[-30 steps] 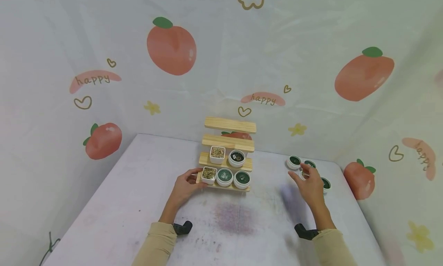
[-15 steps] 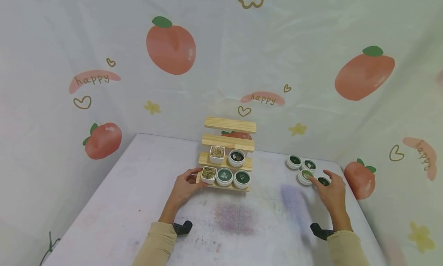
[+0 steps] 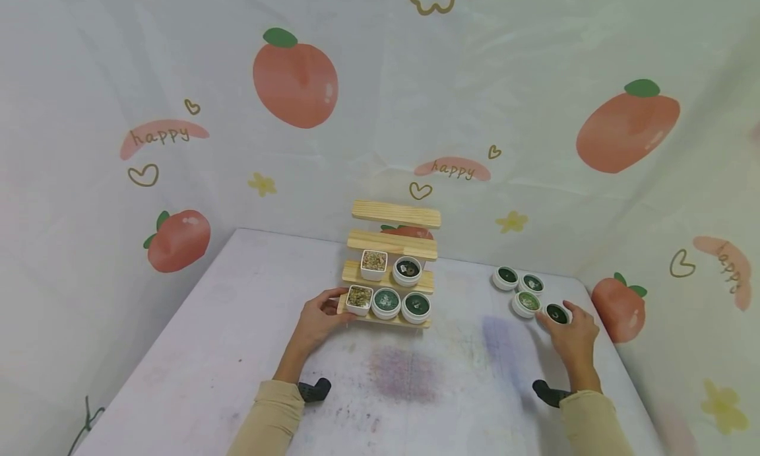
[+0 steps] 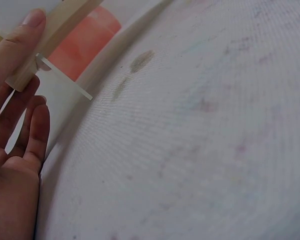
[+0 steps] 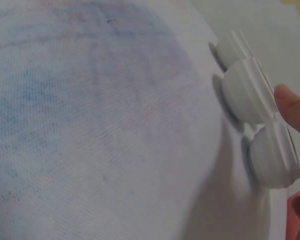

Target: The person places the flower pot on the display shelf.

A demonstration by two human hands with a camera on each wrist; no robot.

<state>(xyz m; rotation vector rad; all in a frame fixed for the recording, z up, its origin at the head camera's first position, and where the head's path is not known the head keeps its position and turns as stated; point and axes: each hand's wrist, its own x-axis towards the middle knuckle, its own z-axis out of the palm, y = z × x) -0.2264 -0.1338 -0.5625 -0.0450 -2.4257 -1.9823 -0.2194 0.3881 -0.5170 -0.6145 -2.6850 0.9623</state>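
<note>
In the head view my left hand [image 3: 320, 319] grips the left end of the lowest shelf of a stepped wooden rack [image 3: 394, 214]. Its thumb lies along the front of the shelf, close to a square white pot [image 3: 359, 299] with grainy contents. In the left wrist view the fingers curl behind the shelf end [image 4: 23, 79]. At the right, my right hand [image 3: 574, 340] has thumb and forefinger spread either side of a small round white pot [image 3: 556, 313] with a dark green top. In the right wrist view the thumb is above the gap between that pot [image 5: 271, 159] and its neighbour.
Two round white pots [image 3: 386, 303] share the lowest shelf. Above them stand another square pot [image 3: 373, 264] and a round one [image 3: 406, 271]. Several round pots, one light green [image 3: 526, 303], cluster by the right hand. A printed cloth wall [image 3: 380, 113] bounds the table [image 3: 267, 264].
My right hand has moved right and down, past the light green pot, to the dark green pot, and its thumb and forefinger now come around it. My left hand stays on the rack.
</note>
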